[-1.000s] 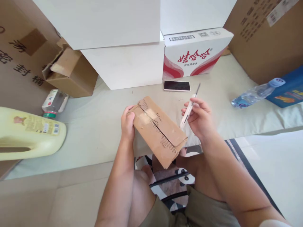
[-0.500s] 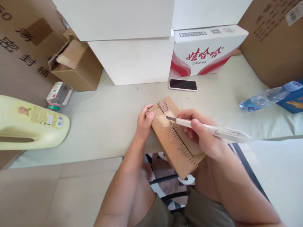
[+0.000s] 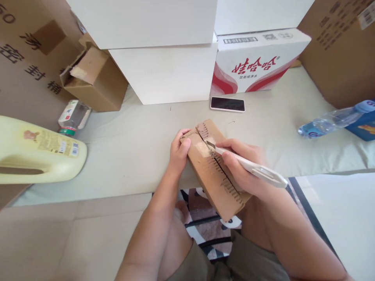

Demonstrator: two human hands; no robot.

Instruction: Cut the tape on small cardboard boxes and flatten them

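Observation:
A small brown cardboard box (image 3: 215, 171) lies tilted over the near edge of the cloth-covered surface. A dark seam runs along its top, with rows of short slashes and torn paper on both sides. My left hand (image 3: 179, 148) grips the far left corner of the box, thumb on top. In my right hand (image 3: 244, 166) is a white utility knife (image 3: 258, 171), its blade out. The blade tip is at the seam, near a torn pale patch toward the box's far end. My right fingers are wrapped round the knife's handle.
A phone (image 3: 227, 104) lies beyond the box, before white cartons (image 3: 164, 76) and a red-and-white carton (image 3: 258, 64). At left are a yellow jug (image 3: 58, 156), a clear jar (image 3: 74, 115) and an open box (image 3: 102, 82). A water bottle (image 3: 331, 119) lies at right.
The knife has swung: its handle end has come nearer and to the left, so it points more steeply along the seam. My left hand and the box have stayed put.

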